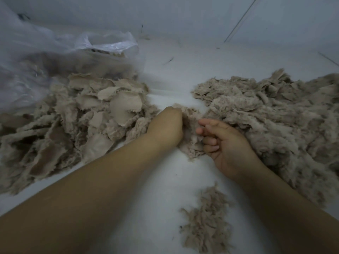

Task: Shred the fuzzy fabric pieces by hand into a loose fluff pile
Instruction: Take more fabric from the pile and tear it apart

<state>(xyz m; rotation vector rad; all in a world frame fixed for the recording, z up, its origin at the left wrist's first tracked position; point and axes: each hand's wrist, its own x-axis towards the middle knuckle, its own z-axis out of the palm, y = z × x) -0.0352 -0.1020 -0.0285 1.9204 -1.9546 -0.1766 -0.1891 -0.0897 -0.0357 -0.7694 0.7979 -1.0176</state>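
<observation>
Head view | our left grip (166,125) fisted on fabric piece (190,129), fingers hidden | right grip (224,143) pinches it, mid-tabletop (165,198) | bag (55,57) blurred, cut off left

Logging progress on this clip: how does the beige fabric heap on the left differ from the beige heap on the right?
The left heap shows flat scraps with smooth backing; the right heap looks fuzzy and fluffed throughout. The left heap lies beside a clear plastic bag; the right does not. Both are beige on the white surface.
</observation>
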